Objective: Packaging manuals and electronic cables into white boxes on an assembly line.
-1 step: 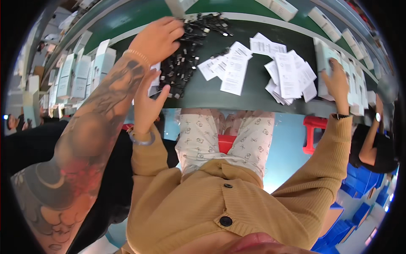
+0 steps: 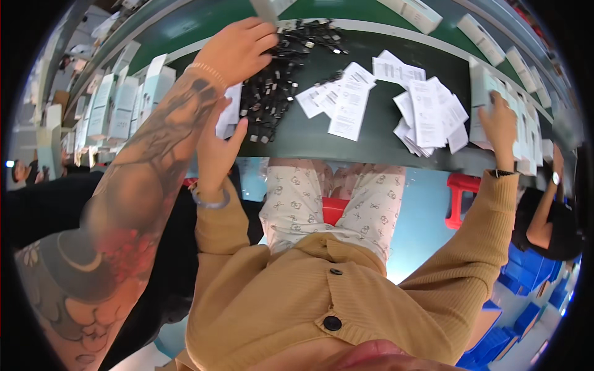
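Observation:
My right hand (image 2: 500, 127) is closed over a white box (image 2: 479, 93) at the right end of the dark table, its fingers bent over the box and slightly blurred. On the left, my left hand (image 2: 216, 151) is raised at the table edge with the thumb stretched out. A co-worker's tattooed forearm (image 2: 164, 139) crosses in front and hides part of its fingers. Beside that hand lies a white flat piece (image 2: 231, 110). The co-worker's hand (image 2: 241, 52) reaches to a heap of short black cables (image 2: 269, 96).
Printed white leaflets lie in a middle group (image 2: 348, 102) and a thicker pile (image 2: 428, 117) at right. White boxes (image 2: 124, 105) stand at the left, and more boxes (image 2: 411, 13) sit along the far ledge. A red stool (image 2: 461, 199) stands below the table.
The whole view has shifted slightly. The co-worker's hand has moved a little farther up over the cables. My own hands stay at about the same places.

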A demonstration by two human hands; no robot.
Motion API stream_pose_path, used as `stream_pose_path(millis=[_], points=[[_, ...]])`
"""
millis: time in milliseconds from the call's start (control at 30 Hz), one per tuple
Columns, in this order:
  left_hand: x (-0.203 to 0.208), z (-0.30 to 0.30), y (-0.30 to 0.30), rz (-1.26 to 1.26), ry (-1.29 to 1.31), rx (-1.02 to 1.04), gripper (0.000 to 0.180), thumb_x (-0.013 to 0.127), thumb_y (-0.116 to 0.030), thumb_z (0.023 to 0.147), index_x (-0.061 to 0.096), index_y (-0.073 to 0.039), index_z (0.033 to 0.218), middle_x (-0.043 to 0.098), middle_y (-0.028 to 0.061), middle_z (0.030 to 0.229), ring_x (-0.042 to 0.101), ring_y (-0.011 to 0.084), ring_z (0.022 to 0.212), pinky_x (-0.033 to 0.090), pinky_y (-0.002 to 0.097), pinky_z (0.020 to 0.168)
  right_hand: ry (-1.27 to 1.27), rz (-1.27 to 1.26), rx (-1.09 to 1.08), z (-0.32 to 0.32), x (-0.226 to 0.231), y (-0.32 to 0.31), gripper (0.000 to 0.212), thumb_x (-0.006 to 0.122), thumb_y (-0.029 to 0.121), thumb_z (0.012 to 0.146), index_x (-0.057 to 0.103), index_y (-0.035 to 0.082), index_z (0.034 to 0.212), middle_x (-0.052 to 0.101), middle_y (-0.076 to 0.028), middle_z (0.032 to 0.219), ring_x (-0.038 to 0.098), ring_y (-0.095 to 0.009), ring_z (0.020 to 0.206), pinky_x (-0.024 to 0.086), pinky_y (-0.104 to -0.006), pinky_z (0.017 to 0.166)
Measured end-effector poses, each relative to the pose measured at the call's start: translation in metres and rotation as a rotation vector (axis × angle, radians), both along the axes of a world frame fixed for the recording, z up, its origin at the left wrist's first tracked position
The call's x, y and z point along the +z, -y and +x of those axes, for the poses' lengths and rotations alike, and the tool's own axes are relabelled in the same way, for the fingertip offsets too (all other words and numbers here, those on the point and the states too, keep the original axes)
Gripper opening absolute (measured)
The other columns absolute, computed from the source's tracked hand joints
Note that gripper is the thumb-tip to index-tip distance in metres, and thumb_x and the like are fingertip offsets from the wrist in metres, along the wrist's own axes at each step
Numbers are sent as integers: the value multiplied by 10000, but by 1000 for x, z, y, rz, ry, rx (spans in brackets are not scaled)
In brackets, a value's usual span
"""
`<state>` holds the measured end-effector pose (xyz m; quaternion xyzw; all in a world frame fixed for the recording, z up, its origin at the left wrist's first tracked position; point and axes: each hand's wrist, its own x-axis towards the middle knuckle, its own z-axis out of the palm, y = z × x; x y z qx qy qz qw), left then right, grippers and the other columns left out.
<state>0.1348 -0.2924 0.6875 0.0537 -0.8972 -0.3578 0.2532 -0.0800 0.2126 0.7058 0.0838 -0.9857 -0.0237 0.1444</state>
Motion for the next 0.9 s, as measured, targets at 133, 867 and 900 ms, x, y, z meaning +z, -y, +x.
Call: stream_pose_path(millis=[133, 867, 900], points=[[55, -159, 18, -1483, -271, -1036, 36, 589, -164, 730, 621, -162, 745, 580, -32, 988, 476, 167, 1124, 365, 340, 1009, -237, 304, -89, 0, -5, -2, 527, 674, 396, 783, 533, 154, 1229, 586, -169, 1152, 570, -387, 1006, 488, -436, 799], [83, -147, 24, -1551, 45, -612, 112, 595, -182, 748, 678, -132, 803, 598, -8, 835, 551, 178, 923, 514, 267, 744, 122, -330, 778, 99, 1, 103, 219, 621, -33, 740, 624, -11, 958, 619, -134, 1077, 544, -340, 1033, 435, -395, 875], [86, -145, 24, -1567, 92, -615, 121, 595, -182, 747, 683, -131, 812, 601, -5, 840, 553, 183, 928, 516, 266, 742, 142, -368, 779, 100, 3, 104, 188, 632, -31, 728, 612, -8, 913, 625, -133, 1030, 551, -345, 995, 443, -399, 842]])
